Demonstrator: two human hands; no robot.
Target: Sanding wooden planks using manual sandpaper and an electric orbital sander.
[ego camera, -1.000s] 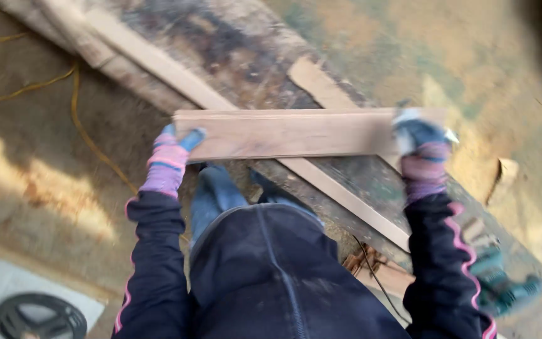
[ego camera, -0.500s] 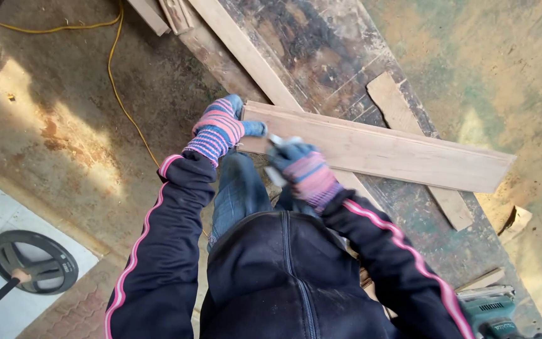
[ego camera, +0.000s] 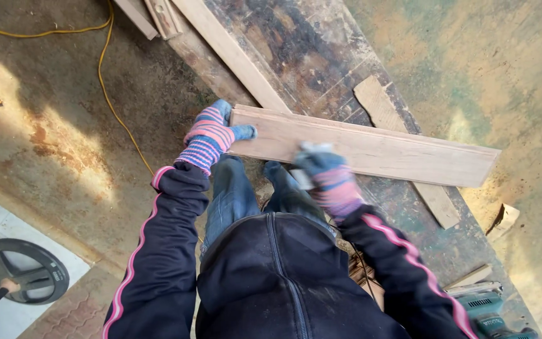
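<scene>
Dusty concrete floor [ego camera: 64,138] fills the left of the view, crossed by a yellow cable [ego camera: 105,75], and a long, dark, paint-stained workbench [ego camera: 321,56] runs diagonally from the upper left toward the lower right. Across the bench's near edge lies a pale wooden plank [ego camera: 377,147], its long axis running left to right and dipping slightly toward the right, so that its right end overhangs the bench's far edge. The left hand [ego camera: 209,135], in a striped glove, is clenched on the plank's left end at the bench's near edge, thumb laid over the top face. The right hand [ego camera: 327,176], gloved and blurred, sits at the plank's near long edge around mid-length, grasping a small pale block; what the block is cannot be told. A shorter wood offcut [ego camera: 403,150] lies under the plank, angled across it. At the bottom right a green power tool [ego camera: 490,311] rests beside the bench.
</scene>
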